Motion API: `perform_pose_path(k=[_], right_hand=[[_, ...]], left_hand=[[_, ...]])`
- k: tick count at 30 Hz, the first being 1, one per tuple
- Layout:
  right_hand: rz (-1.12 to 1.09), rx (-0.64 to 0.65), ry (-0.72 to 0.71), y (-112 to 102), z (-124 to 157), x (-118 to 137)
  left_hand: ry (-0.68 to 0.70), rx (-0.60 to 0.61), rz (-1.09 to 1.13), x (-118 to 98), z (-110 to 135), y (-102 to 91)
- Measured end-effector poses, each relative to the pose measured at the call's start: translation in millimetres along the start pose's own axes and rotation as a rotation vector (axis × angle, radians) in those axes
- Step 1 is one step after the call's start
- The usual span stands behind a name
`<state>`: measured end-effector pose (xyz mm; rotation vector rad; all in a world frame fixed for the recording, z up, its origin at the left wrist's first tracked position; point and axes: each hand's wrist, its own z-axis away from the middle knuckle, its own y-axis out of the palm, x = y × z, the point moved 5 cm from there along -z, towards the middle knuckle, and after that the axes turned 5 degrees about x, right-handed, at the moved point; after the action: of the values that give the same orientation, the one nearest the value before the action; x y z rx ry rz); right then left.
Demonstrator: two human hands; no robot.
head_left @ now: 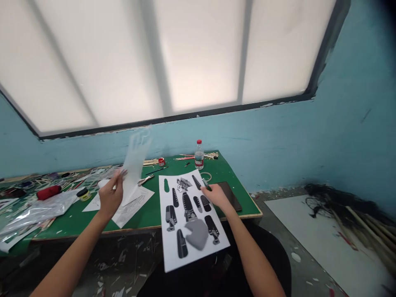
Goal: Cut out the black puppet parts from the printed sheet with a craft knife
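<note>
The desk (pixel 229 175) is topped in green and edged with a pale strip. Near its far right corner, a red-capped bottle (pixel 199 161) is stood upright, with thin sticks (pixel 185 158) laid beside it. Close to the near right corner, a dark flat panel (pixel 232 196) is set down. Toward the far edge, a small red jar (pixel 161 161) and a thin brush (pixel 157 170) are placed. Mid-desk, scissors (pixel 145 180) are laid by a drawn sheet (pixel 131 209). Toward the left, a black-lidded jar (pixel 83 194) is set beside a clear plastic bag (pixel 49 209).
</note>
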<state>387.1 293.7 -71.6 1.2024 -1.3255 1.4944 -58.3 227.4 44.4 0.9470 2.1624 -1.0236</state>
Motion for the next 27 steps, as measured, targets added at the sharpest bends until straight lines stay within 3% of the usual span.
perform_pose_path(k=[3, 8, 13, 19, 22, 27], right_hand=[[0.121, 0.056, 0.05, 20.2, -4.9, -3.5], [0.25, 0.15, 0.097, 31.5, -6.8, -8.2], [0.331, 0.244, 0.156, 36.4, -3.5, -14.3], [0.331, 0.33, 0.177, 43.7, -0.3, -22.9], [0.315, 0.376, 0.153, 47.6, 1.0, -24.1], [0.321, 0.453, 0.086, 53.7, 4.8, -16.2]], left_hand=[[0.188, 0.061, -0.088, -16.9, 2.5, 0.8], [0.35, 0.252, -0.201, -13.6, 19.6, 41.1], [0.232, 0.214, -0.315, 30.2, 28.5, 73.1], [0.039, 0.199, -0.424, 79.1, 40.8, 86.0], [0.065, 0.266, -0.45, 81.4, 51.7, 89.7], [0.168, 0.435, -0.47, 63.8, 69.5, 96.8]])
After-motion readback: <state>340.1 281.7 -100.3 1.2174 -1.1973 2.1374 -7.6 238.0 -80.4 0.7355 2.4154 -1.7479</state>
